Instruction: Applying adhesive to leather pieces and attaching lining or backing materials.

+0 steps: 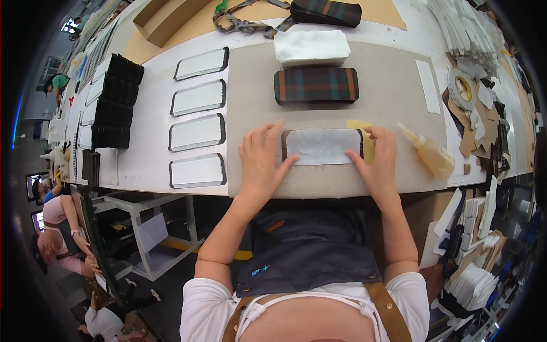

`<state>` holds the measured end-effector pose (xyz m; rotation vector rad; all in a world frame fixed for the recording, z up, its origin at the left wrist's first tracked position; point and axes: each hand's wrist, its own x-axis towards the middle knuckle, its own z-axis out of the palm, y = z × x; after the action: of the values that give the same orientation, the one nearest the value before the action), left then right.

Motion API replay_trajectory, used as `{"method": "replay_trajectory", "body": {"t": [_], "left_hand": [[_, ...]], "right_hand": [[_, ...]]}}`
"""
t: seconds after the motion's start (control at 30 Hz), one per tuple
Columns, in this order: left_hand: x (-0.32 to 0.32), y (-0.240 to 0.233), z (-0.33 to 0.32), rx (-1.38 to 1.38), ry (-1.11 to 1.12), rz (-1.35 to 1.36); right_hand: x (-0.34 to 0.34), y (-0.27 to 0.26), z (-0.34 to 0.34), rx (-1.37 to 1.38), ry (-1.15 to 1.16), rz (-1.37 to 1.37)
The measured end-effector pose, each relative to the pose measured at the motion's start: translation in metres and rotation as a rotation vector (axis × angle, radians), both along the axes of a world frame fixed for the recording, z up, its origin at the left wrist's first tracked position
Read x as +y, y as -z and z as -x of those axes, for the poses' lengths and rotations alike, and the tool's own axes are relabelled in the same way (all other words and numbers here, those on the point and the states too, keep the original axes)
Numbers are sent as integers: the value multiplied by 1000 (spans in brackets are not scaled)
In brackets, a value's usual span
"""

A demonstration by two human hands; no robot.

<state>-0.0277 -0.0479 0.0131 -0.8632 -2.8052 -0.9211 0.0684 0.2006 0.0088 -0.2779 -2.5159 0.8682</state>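
Observation:
A small rectangular panel [323, 147] with a pale backing and dark edges at its ends lies on the grey board [256, 102] before me. My left hand [261, 158] is at its left end, fingers spread, the thumb by the lower left corner. At the opposite end is my right hand [379, 156], its thumb on the lower right part and its fingers curled beside the upper corner. Neither hand lifts the panel. A yellow paper piece [358, 124] shows partly beneath the panel's right end. Beyond the panel sits a stack of plaid fabric pieces [316, 85].
A white stack [312, 48] stands behind the plaid pieces. Several white panels with dark ends [197, 132] form a column at left, near black-edged stacks [113, 107]. To the right lie a glue bottle [433, 158] and a tape roll [462, 89]. Co-workers [64, 231] are far left.

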Motion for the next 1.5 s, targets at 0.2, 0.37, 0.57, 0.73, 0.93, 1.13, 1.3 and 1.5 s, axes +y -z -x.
{"method": "replay_trajectory", "body": {"t": [0.2,0.37,0.57,0.73,0.93,1.13,1.3,1.5], "left_hand": [[-4,5,7,163,215,175],[-6,4,9,114,226,190],[-12,8,10,68,222,123],[-12,16,13,34,247,41],[0,9,-7,-40,454,290],[-22,23,-4,92,170,166],[-21,20,0,118,138,64],[-28,18,-2,97,83,-79]], "right_hand": [[-1,-2,-2,-69,-197,-327],[0,1,-3,-73,-165,-308],[8,0,-10,-70,-113,-269],[3,-4,-11,-101,-107,-230],[-9,-18,-13,-362,-463,-398],[82,-37,-1,-272,-134,-633],[188,-47,24,-376,133,-656],[219,-17,51,-453,172,-786]]}}
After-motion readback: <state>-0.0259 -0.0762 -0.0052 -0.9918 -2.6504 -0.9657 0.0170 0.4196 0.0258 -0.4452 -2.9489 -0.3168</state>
